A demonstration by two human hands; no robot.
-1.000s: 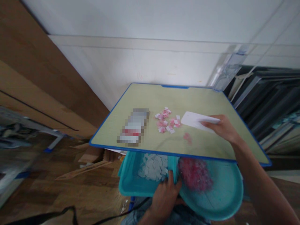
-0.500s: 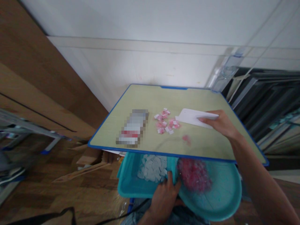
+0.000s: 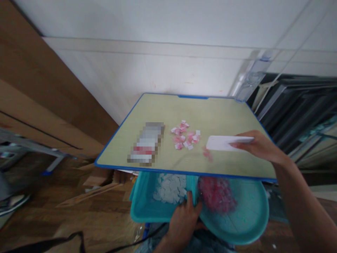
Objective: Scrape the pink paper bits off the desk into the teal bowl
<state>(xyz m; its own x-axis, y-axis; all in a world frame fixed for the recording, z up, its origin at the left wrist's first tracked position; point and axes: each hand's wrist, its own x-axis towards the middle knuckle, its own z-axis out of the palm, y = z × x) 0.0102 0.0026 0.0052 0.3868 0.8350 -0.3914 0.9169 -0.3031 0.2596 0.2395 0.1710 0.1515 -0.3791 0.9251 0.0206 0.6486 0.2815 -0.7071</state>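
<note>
My right hand [image 3: 259, 146] grips a flat white plastic scraper [image 3: 219, 143] by its right end, thumb in front. The scraper's left edge is just above a small pink clump [image 3: 207, 153] on the board; I cannot tell whether they touch. Further left lies a loose group of small white squares with pink bits [image 3: 185, 137]. Below the board's front edge, my left hand [image 3: 184, 219] has its fingers closed over the adjoining rims of a turquoise basin [image 3: 143, 216] and a round turquoise tray [image 3: 250, 235]. White squares [image 3: 171, 189] fill part of the basin; a pink pile [image 3: 217, 196] is in the tray.
A pale yellow folding table [image 3: 163, 109] with blue edging stands against the white wall [image 3: 147, 70]. A blurred-out flat object [image 3: 147, 142] lies on its left. A clear plastic bottle [image 3: 251, 79] and dark panels [image 3: 297, 109] are at the right. Cardboard [image 3: 102, 175] lies on the floor.
My right hand has moved the scraper right and towards me, away from the group of squares to the pink clump. My left hand has stayed at the rims. The view has shifted slightly.
</note>
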